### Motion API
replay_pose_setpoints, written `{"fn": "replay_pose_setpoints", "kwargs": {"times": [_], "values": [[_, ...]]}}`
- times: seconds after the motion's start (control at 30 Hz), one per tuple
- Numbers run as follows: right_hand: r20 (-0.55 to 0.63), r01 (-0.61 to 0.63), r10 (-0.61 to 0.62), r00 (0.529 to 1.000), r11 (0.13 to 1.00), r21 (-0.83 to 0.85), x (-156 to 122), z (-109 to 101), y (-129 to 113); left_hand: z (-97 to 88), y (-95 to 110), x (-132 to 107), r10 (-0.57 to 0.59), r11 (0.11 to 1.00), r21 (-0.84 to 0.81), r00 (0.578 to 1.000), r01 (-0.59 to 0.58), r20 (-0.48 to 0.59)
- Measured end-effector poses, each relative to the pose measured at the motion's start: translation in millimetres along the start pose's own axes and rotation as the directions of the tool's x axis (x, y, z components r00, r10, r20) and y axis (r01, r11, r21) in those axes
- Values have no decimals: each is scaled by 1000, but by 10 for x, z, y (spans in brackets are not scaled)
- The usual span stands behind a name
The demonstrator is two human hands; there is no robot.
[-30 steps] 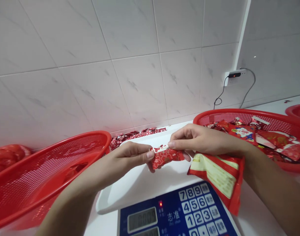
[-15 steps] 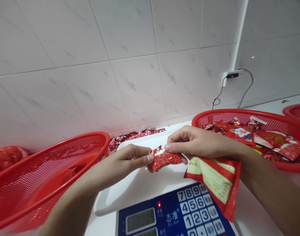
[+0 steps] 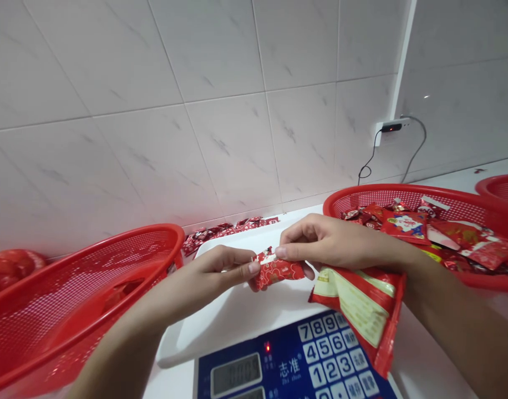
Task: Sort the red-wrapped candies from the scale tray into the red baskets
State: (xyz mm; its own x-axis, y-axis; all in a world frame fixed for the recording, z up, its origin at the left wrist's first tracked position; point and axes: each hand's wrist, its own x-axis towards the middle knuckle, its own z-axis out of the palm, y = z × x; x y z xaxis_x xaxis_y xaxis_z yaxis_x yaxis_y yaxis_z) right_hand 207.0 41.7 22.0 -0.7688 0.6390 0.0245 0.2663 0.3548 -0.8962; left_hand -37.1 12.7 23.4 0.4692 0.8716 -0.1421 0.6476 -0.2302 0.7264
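My left hand pinches the left end of a small red patterned packet between thumb and fingers. At the packet's other end, my right hand grips it too, its thumb on the top edge by a whitish strip. A larger red and cream packet hangs below my right palm, apparently held by fingers that I cannot see. Both packets are above a digital scale, over its white pan and blue keypad panel. Part of the keypad is covered by the larger packet.
A red plastic basket stands at left, with a little red wrapping inside. Another red basket at right holds several red packets. Small red packets lie along the tiled wall. A socket with a plugged-in adapter and cables is on the wall.
The view has shifted very slightly. Both hands keep their hold on the small packet, which looks tilted a little differently; the larger packet still hangs from the right hand.
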Motion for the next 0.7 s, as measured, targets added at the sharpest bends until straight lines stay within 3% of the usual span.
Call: {"fn": "replay_pose_setpoints", "kwargs": {"times": [0.37, 0.57, 0.7], "values": [[-30, 0, -1, 1000, 1000, -17, 25, 18, -4, 12, -62, 19, -2, 1000, -26, 999, 1, -44], [-195, -10, 11, 981, 1000, 5, 112, 50, 75, 61, -58, 34, -16, 976, -215, 975, -33, -222], [-196, 33, -19, 980, 997, 71, 170, 54, 161, 116, -6, 75, 62, 965, -230, 964, -124, -259]]}}
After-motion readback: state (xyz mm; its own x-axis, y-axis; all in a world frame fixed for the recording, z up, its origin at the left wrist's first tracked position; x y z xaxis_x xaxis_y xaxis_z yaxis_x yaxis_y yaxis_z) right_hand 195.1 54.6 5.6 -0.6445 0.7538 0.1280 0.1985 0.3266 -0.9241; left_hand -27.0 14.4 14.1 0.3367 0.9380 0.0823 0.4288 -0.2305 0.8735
